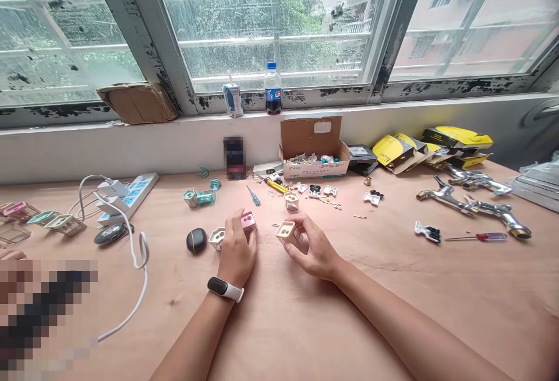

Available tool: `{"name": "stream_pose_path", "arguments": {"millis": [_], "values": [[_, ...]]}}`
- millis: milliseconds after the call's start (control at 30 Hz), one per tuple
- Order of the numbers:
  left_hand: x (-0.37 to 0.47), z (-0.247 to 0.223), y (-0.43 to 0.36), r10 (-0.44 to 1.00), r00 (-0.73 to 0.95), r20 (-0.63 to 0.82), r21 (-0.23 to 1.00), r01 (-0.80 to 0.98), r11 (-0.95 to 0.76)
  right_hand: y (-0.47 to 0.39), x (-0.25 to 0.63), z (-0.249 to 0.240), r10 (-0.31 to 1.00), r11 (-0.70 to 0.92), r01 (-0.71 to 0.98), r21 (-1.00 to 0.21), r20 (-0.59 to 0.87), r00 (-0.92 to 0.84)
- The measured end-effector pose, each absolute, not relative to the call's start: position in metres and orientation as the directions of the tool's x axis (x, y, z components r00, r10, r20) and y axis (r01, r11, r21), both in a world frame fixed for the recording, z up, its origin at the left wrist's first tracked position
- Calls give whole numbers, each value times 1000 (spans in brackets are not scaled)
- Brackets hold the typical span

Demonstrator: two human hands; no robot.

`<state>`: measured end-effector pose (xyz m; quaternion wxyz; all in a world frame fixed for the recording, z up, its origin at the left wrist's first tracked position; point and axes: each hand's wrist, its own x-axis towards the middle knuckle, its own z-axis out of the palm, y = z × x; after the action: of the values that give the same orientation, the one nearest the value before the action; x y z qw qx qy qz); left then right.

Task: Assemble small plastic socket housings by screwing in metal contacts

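My right hand point(317, 250) grips a cream two-hole pencil sharpener point(286, 231) with a clear body, thumb in front and fingers behind. My left hand point(238, 247), with a band on its wrist, is closed around a pink two-hole pencil sharpener point(248, 221); its fingers partly hide it. Another cream sharpener point(216, 238) stands just left of my left hand, half covered by it. Beyond my right hand is one more cream sharpener point(291, 201). A green sharpener top point(190, 197) and its clear green container point(206, 197) lie further left.
A black earbud case point(196, 240) and a blue screwdriver point(253, 196) lie nearby. An open carton point(314, 166) of small parts stands at the back. Chrome faucets point(476, 200) lie right. At left are a power strip point(131, 197), a white cable point(142, 288), more sharpeners point(65, 223) and another person's hand point(12, 254).
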<state>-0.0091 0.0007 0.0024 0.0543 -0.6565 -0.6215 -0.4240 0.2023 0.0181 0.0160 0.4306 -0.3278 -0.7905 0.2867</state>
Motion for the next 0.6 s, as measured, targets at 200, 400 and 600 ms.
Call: {"name": "stream_pose_path", "arguments": {"millis": [200, 400, 600], "values": [[-6, 3, -1, 755, -75, 651, 390, 886, -249, 14, 203, 17, 799, 506, 267, -820, 329, -503], [2, 14, -7, 666, -24, 745, 353, 862, -364, 14, 203, 20, 771, 476, 209, -854, 291, -567], [13, 18, -16, 582, 102, 807, 304, 773, -557, 14, 203, 22, 811, 418, 200, -886, 265, -522]]}}
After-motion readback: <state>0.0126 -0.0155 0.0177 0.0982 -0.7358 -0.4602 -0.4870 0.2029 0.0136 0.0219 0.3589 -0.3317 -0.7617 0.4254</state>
